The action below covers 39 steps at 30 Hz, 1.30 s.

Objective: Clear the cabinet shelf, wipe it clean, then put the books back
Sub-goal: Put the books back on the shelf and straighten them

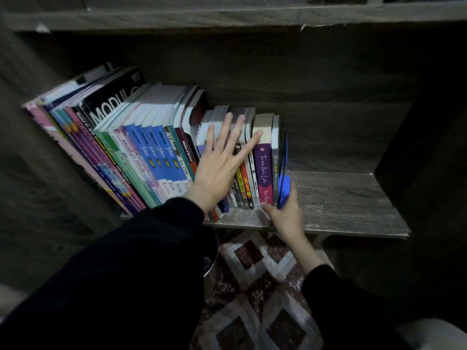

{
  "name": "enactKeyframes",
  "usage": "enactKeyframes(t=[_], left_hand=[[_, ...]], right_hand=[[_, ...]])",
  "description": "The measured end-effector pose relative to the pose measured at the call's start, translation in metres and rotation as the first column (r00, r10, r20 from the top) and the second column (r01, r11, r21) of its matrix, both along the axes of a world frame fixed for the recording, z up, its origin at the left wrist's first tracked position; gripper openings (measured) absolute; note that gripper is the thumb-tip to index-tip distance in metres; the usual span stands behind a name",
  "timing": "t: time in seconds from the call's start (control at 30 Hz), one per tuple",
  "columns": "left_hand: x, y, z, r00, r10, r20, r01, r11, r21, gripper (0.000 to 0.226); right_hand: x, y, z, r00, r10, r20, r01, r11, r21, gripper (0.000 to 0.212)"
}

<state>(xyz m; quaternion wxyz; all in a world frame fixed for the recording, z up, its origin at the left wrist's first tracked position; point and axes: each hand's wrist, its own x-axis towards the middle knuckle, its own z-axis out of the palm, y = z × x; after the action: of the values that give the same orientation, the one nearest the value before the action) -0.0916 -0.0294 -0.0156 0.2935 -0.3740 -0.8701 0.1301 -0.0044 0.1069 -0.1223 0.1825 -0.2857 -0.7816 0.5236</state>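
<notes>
A row of books (pixel 141 147) stands leaning left on the grey wooden cabinet shelf (pixel 341 198), filling its left and middle. My left hand (pixel 222 162) lies flat with spread straight fingers against the spines of the thinner books in the middle. At the right end of the row stands a blue bookend (pixel 284 173) beside a purple book (pixel 262 170). My right hand (pixel 285 215) grips the bookend's base at the shelf's front edge.
The right part of the shelf board is bare wood, closed off by the cabinet's side wall (pixel 417 160). Another shelf (pixel 227 16) runs overhead. Below lies a patterned rug (pixel 252 299), with a dark round container (pixel 211 258) under my left sleeve.
</notes>
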Motion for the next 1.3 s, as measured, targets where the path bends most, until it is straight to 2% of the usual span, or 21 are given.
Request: enactKeyframes(t=[0.1, 0.13, 0.2, 0.27, 0.37, 0.43, 0.57, 0.73, 0.83, 0.9, 0.97, 1.03, 1.07, 1.13, 1.2, 1.3], left_hand=[[0.008, -0.034, -0.042, 0.997, -0.037, -0.074, 0.055, 0.966, 0.252, 0.118], [0.013, -0.046, -0.058, 0.996, -0.024, -0.083, 0.047, 0.956, 0.291, 0.115], [0.021, -0.072, -0.081, 0.998, 0.037, -0.053, -0.015, 0.93, 0.367, 0.115], [0.02, -0.095, -0.094, 0.988, 0.146, 0.042, -0.148, 0.863, 0.483, 0.122], [0.008, -0.116, -0.094, 0.925, 0.319, 0.205, -0.378, 0.728, 0.572, 0.134], [-0.004, -0.127, -0.094, 0.934, 0.302, 0.191, -0.356, 0.756, 0.549, 0.135], [-0.029, -0.144, -0.099, 0.975, 0.18, 0.127, -0.22, 0.841, 0.494, 0.124], [-0.034, -0.149, -0.099, 0.977, 0.155, 0.146, -0.208, 0.848, 0.488, 0.123], [-0.031, -0.15, -0.097, 0.98, 0.145, 0.138, -0.195, 0.845, 0.497, 0.128], [-0.023, -0.149, -0.096, 0.976, 0.165, 0.14, -0.213, 0.837, 0.503, 0.133], [-0.014, -0.148, -0.098, 0.954, 0.221, 0.201, -0.296, 0.78, 0.551, 0.133], [-0.008, -0.149, -0.099, 0.915, 0.232, 0.33, -0.397, 0.659, 0.639, 0.13], [-0.009, -0.151, -0.099, 0.903, 0.215, 0.372, -0.419, 0.636, 0.648, 0.131], [-0.017, -0.157, -0.099, 0.907, 0.204, 0.369, -0.404, 0.674, 0.618, 0.134], [-0.024, -0.162, -0.1, 0.923, 0.206, 0.326, -0.371, 0.705, 0.605, 0.138], [-0.029, -0.164, -0.105, 0.943, 0.175, 0.283, -0.318, 0.725, 0.611, 0.143]], right_hand=[[0.019, -0.032, -0.001, 0.977, -0.103, -0.185, 0.126, 0.985, 0.12, 0.058], [0.021, -0.042, -0.002, 0.979, -0.063, -0.194, 0.099, 0.979, 0.18, 0.047], [0.018, -0.061, -0.003, 0.986, 0.117, -0.116, -0.082, 0.96, 0.269, 0.036], [0.008, -0.076, -0.004, 0.962, 0.273, 0.002, -0.265, 0.93, 0.255, 0.043], [-0.006, -0.099, -0.002, 0.901, 0.42, 0.111, -0.428, 0.902, 0.058, 0.081], [-0.009, -0.115, -0.003, 0.867, 0.488, 0.104, -0.488, 0.873, -0.025, 0.097], [-0.014, -0.14, -0.009, 0.887, 0.457, 0.072, -0.451, 0.888, -0.088, 0.108], [-0.027, -0.163, -0.008, 0.936, 0.347, 0.06, -0.339, 0.934, -0.108, 0.115], [-0.022, -0.162, -0.007, 0.946, 0.313, 0.087, -0.305, 0.948, -0.091, 0.104], [-0.017, -0.16, -0.006, 0.971, 0.225, 0.073, -0.223, 0.974, -0.044, 0.092], [-0.016, -0.16, -0.006, 0.988, 0.149, 0.046, -0.147, 0.988, -0.035, 0.084], [-0.018, -0.165, -0.004, 0.984, 0.164, 0.064, -0.16, 0.985, -0.057, 0.089], [-0.02, -0.168, -0.003, 0.978, 0.189, 0.092, -0.182, 0.98, -0.075, 0.095], [-0.024, -0.175, -0.001, 0.963, 0.218, 0.161, -0.207, 0.975, -0.083, 0.107], [-0.029, -0.179, 0.0, 0.95, 0.207, 0.235, -0.209, 0.978, -0.015, 0.116], [-0.03, -0.179, -0.001, 0.928, 0.21, 0.309, -0.24, 0.969, 0.061, 0.119]])
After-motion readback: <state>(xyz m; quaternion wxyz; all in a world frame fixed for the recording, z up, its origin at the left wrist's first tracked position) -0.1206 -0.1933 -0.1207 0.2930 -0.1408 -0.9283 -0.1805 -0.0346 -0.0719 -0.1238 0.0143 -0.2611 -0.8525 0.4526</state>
